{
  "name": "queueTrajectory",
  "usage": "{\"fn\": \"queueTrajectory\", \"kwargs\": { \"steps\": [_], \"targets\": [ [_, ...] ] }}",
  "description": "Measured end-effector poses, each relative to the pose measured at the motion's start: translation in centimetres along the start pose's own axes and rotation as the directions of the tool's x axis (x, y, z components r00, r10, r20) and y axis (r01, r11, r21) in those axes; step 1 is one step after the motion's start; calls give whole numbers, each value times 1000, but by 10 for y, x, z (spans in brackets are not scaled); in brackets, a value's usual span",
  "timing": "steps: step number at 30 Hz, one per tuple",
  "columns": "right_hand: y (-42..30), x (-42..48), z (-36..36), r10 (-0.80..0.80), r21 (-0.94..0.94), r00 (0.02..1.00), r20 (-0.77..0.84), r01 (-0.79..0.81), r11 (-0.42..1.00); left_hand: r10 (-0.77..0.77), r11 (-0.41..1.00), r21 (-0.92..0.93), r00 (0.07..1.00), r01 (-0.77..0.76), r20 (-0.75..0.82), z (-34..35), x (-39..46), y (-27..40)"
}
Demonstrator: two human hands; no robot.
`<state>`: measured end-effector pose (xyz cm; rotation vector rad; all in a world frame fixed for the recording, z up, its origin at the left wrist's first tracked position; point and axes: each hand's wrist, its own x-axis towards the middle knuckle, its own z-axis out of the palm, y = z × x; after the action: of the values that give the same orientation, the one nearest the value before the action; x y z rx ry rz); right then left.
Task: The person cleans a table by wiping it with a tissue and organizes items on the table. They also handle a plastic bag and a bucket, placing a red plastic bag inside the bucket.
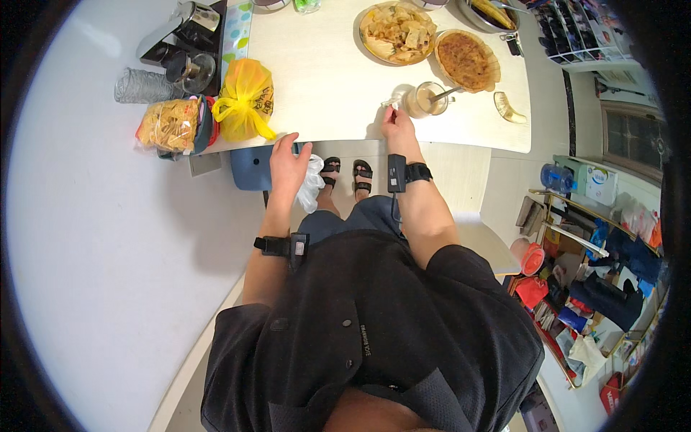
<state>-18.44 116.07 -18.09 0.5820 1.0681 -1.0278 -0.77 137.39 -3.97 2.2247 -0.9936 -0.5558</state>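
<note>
My right hand (398, 127) pinches a crumpled white tissue (391, 101) just over the table. Right beside it stands a glass mug (422, 101) of milky brown drink, a spoon (446, 94) leaning in it. My left hand (288, 168) is at the table's front edge, fingers apart, with nothing seen in it. Near that hand a white plastic bag (311, 186) hangs below table height; what holds it up is hidden. A knotted yellow plastic bag (245, 102) rests on the table beyond my left fingers.
On the pale table (318, 86) are a plate of torn flatbread (398, 33), a round browned flatbread (467, 60), a piece of banana (508, 108) and a metal bowl (488, 22). Packaged snacks (170, 125) sit at the left edge. A blue stool (250, 169) stands below.
</note>
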Motion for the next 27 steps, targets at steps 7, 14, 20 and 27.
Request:
{"fn": "queueTrajectory", "kwargs": {
  "steps": [7, 14, 20, 27],
  "targets": [
    [18, 29, 3, -430, -729, 861, 272, 476, 492, 51, 999, 18, 998, -51, 25, -16, 24, 0],
    [43, -3, 36, -623, -781, 475, 622, 435, -448, 43, 999, -13, 996, -42, 72, -32, 46, -17],
    [57, -9, 44, -199, -445, 489, 850, 463, -767, 70, 998, -15, 989, -68, 128, -44, 67, -31],
    [75, -66, 5, 131, -849, 877, 462, 395, 351, 119, 991, -86, 962, -101, 245, -36, 91, -39]
  ]
}}
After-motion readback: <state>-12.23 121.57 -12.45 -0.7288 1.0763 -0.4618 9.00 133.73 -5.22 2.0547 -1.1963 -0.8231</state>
